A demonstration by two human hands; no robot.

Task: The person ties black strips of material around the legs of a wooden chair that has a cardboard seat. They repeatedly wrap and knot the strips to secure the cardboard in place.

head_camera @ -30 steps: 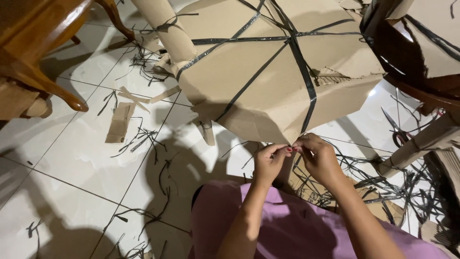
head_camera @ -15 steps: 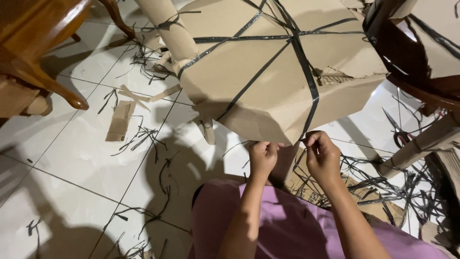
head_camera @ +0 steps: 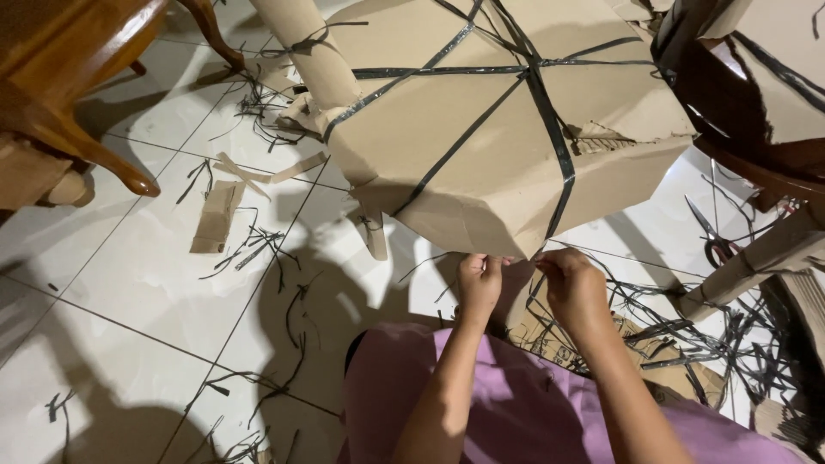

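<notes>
Here both hands' fingers, left hand (head_camera: pixel 478 283) and right hand (head_camera: pixel 574 288), pinch the cardboard-wrapped bundle (head_camera: pixel 498 129).

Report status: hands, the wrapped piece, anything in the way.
Left hand and right hand both pinching at lower edge of cardboard wrap. Black straps still cross it. Cut strap scraps litter the floor.

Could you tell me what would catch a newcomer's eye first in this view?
A big cardboard-wrapped bundle crisscrossed with black straps fills the top centre. Both hands, left hand and right hand, pinch at its lower edge. Cut strap pieces and a cardboard scrap litter the white tile floor, with a wooden furniture leg at upper left.
</notes>
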